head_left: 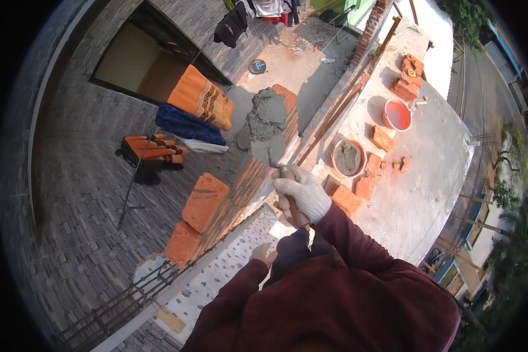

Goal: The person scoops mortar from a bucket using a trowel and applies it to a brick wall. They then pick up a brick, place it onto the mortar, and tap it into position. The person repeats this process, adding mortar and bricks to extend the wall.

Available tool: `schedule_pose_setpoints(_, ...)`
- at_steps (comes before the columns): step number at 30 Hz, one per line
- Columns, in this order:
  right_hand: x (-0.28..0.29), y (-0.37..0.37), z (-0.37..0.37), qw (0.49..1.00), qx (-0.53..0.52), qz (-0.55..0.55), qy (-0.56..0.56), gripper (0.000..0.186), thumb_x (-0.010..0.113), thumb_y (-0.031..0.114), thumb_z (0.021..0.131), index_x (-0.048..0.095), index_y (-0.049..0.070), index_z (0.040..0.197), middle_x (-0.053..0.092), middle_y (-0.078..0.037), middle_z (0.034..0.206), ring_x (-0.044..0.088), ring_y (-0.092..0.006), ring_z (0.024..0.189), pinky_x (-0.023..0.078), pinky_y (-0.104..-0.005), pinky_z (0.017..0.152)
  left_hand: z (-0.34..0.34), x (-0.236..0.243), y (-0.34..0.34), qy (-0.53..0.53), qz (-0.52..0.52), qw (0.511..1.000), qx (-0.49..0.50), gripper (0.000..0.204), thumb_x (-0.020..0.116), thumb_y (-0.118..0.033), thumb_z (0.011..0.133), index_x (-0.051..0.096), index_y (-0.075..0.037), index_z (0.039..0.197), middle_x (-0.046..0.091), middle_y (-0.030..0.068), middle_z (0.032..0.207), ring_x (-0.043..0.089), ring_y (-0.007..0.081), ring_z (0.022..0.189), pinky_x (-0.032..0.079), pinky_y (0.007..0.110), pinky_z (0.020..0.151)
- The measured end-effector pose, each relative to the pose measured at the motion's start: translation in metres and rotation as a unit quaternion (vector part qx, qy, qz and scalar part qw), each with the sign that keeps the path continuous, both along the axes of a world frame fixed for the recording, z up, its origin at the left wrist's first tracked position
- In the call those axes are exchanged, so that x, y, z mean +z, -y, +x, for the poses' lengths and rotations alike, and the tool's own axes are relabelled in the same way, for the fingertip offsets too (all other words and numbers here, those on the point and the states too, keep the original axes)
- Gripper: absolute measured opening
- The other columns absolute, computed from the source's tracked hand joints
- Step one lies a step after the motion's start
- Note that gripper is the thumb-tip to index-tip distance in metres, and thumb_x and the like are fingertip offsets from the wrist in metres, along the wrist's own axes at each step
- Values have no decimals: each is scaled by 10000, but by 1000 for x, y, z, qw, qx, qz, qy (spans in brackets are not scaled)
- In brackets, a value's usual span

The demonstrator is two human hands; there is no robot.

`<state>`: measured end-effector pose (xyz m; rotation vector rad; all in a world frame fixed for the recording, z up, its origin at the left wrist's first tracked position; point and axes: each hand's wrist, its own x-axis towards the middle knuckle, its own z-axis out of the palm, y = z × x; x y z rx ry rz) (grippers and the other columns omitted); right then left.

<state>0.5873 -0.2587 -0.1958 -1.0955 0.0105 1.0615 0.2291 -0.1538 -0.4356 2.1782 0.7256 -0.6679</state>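
Observation:
My right hand [302, 190], in a white knitted glove, is closed round the wooden handle of a trowel [300, 217]. The trowel's blade reaches over the top of a narrow brick wall [240, 196], where a thick heap of wet grey mortar [267, 114] lies; the mortar hides much of the blade. My left hand [264, 254] is low beside my dark trousers, fingers apart and nothing seen in them. Two loose orange bricks [205, 202] lie end to end along the wall's left side.
To the right, a concrete slab [425, 188] carries a tub of mortar [348, 158], a reddish tub [397, 114] and several bricks [408, 85]. Steel rebar [108, 311] sticks out at lower left. Orange and blue cloths [202, 97] hang left of the wall. A street lies far right.

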Motion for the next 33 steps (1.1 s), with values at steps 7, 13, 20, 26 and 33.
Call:
schedule_pose_setpoints(7, -117, -72, 83, 917, -75, 285, -268, 257, 591, 223, 1013, 579, 11, 1157, 568, 4, 768, 509, -91, 567, 433, -245, 445, -63, 28, -2, -32, 16, 988, 153, 666, 695, -447, 880, 618, 10, 1359, 605, 289, 1360, 551, 427, 1300, 429, 480, 1114)
schedule_pose_setpoints(13, -54, -12, 44, 978, -14, 168, -127, 314, 555, 272, 1040, 583, -19, 1157, 564, -1, 747, 510, -92, 527, 424, -240, 436, -96, 43, 20, -74, -1, 976, 206, 690, 689, -461, 883, 616, 48, 1343, 625, 306, 1322, 596, 411, 1250, 471, 464, 1062)
schedule_pose_setpoints(20, -50, 87, 87, 771, 303, -403, 390, 237, 517, 233, 997, 657, 129, 1157, 613, -208, 989, 644, -390, 968, 527, -485, 780, -89, 45, 9, -62, -70, 961, 260, 680, 638, -460, 913, 613, 54, 1357, 614, 288, 1377, 568, 393, 1326, 429, 429, 1128)
schedule_pose_setpoints(26, -63, 21, 137, 740, 283, -324, 517, 458, 498, 368, 976, 678, -53, 988, 678, -283, 792, 705, -432, 798, 565, -502, 774, -141, -47, -11, -76, -78, 983, 147, 687, 622, -482, 923, 612, 46, 1362, 615, 274, 1385, 560, 378, 1341, 427, 422, 1130)
schedule_pose_setpoints(33, -42, -25, 171, 735, 307, -403, 450, 491, 507, 351, 932, 693, -102, 956, 698, -277, 786, 737, -384, 726, 598, -494, 650, -86, -35, 7, -57, -60, 989, 121, 641, 575, -484, 966, 631, 35, 1338, 623, 272, 1370, 571, 382, 1324, 439, 418, 1116)
